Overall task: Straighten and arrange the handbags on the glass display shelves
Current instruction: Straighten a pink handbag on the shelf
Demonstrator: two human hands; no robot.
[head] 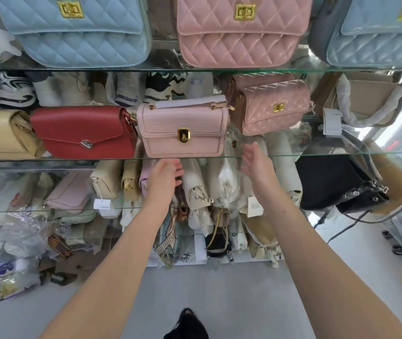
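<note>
A pale pink croc-textured handbag [183, 130] with a gold clasp stands upright at the front edge of the middle glass shelf [317, 155]. A red envelope bag [85, 133] sits to its left and a pink quilted bag [273, 108] to its right. My left hand [164, 178] hovers just below the pink bag's lower left corner, fingers apart, holding nothing. My right hand [256, 162] is raised below and right of the bag, palm turned inward, empty. Neither hand touches the bag.
The upper shelf carries a blue quilted bag [77, 30], a pink quilted bag [241, 30] and another blue one [378, 33]. A beige bag [2, 133] is at far left. Wrapped bags crowd the lower shelves; a black bucket bag [337, 184] sits right.
</note>
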